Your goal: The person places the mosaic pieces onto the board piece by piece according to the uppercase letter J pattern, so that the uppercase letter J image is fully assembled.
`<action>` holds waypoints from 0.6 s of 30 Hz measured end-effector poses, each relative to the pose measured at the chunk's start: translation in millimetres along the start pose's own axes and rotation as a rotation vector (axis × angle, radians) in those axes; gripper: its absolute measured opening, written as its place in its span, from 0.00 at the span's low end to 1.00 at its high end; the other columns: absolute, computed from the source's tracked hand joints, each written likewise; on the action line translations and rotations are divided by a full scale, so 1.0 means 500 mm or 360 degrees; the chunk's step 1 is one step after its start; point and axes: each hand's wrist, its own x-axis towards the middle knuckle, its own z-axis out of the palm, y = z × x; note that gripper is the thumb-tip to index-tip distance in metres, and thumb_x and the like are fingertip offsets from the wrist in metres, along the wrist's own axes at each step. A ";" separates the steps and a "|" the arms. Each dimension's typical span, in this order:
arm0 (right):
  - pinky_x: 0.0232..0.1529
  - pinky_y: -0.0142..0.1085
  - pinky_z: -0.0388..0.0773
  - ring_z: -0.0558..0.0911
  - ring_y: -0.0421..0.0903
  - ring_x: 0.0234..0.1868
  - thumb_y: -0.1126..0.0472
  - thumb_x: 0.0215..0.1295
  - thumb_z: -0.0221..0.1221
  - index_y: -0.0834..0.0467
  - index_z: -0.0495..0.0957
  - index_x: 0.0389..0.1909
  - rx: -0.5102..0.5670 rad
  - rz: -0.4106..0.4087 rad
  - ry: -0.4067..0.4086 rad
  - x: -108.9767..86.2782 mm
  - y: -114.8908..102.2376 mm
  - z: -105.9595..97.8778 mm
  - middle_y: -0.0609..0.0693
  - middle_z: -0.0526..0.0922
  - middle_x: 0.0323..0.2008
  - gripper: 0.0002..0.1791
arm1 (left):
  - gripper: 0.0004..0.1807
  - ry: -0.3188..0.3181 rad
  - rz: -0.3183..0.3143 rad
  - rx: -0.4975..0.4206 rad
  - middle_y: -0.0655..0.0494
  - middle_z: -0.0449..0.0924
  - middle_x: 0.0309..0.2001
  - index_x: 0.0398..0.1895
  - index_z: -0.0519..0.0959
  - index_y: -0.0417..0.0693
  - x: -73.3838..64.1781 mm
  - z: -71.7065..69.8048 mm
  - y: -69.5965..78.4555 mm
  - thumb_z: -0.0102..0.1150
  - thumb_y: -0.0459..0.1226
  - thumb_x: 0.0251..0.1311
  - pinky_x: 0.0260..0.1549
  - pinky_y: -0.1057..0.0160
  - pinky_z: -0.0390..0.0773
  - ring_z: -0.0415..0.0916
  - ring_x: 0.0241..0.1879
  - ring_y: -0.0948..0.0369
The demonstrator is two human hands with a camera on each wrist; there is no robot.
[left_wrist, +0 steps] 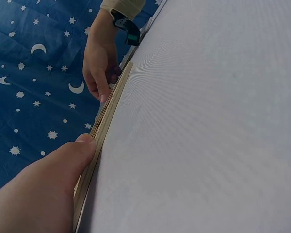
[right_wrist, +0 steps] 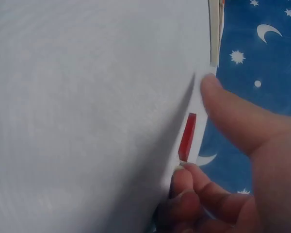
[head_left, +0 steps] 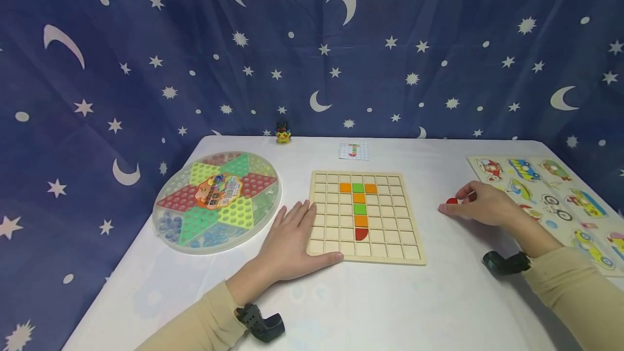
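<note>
My left hand (head_left: 291, 251) rests with straight fingers along the left edge of a wooden grid board (head_left: 326, 234), its thumb on the near edge. In the left wrist view that thumb (left_wrist: 70, 160) lies against the board's rim (left_wrist: 104, 128). The board carries orange and green squares (head_left: 359, 198) and a red quarter-round piece (head_left: 361, 234), set in a T-like shape. Right of the board, my right hand (head_left: 482, 203) has its thumb and curled fingers round another red piece (head_left: 452, 201). In the right wrist view, fingertips touch one end of this red piece (right_wrist: 186, 138), low at the tabletop.
A round Chinese checkers set (head_left: 216, 199) lies to the left. Behind the board are a small pattern card (head_left: 353, 151) and a yellow figurine (head_left: 283, 134). A vehicle puzzle board (head_left: 541, 186) lies at the right, partly under my right forearm. A starry blue cloth (head_left: 370, 58) hangs behind.
</note>
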 end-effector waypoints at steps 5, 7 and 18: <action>0.27 0.38 0.70 0.75 0.51 0.33 0.35 0.57 0.71 0.65 0.76 0.45 -0.0027 -0.0037 0.0057 0.001 -0.010 0.001 0.55 0.78 0.33 0.37 | 0.68 0.0006 0.0000 -0.0010 0.44 0.54 0.79 0.81 0.56 0.41 -0.001 0.000 0.000 0.42 0.83 0.50 0.76 0.45 0.41 0.48 0.79 0.50; 0.27 0.38 0.70 0.76 0.50 0.31 0.38 0.58 0.71 0.64 0.78 0.43 -0.0022 -0.0041 0.0049 0.000 -0.015 -0.003 0.54 0.79 0.31 0.33 | 0.68 0.0009 0.0001 -0.0011 0.44 0.55 0.79 0.81 0.56 0.41 -0.001 0.000 0.000 0.41 0.83 0.50 0.76 0.45 0.41 0.48 0.79 0.50; 0.28 0.39 0.72 0.77 0.48 0.29 0.52 0.59 0.70 0.63 0.81 0.43 0.0019 -0.0090 -0.0054 0.000 -0.023 -0.008 0.51 0.80 0.29 0.20 | 0.68 -0.0007 -0.0002 -0.0008 0.44 0.54 0.79 0.81 0.56 0.41 -0.001 -0.002 -0.002 0.42 0.83 0.51 0.76 0.45 0.41 0.48 0.79 0.50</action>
